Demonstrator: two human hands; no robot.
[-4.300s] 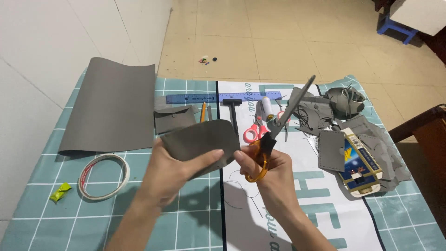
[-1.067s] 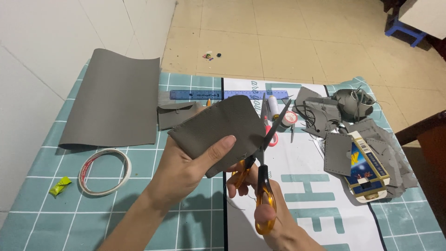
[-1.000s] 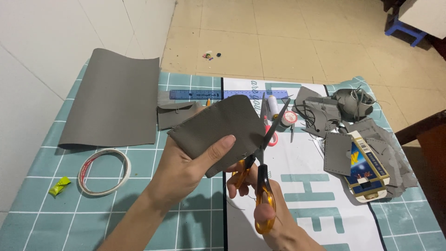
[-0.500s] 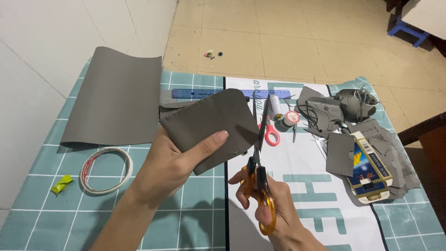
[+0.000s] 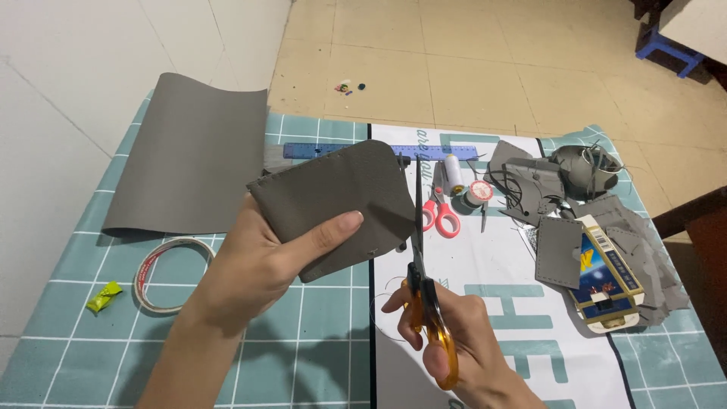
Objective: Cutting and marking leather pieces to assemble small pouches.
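Head view: grey leather piece [image 5: 333,201] pinched between left-hand fingers [image 5: 326,231].

Floor: beige square tiles [image 5: 485,68] with thin dark joints, evenly lit, a few small coloured scraps [image 5: 348,86] lying near the bench's far edge. Wall: plain white panelled surface [image 5: 83,91] along the left, meeting the floor at the upper left. Bench: covered in a teal cloth with a white grid [image 5: 303,356]. Furniture: blue plastic stool [image 5: 670,57] at upper right; dark brown wooden piece [image 5: 700,242] at the right edge.
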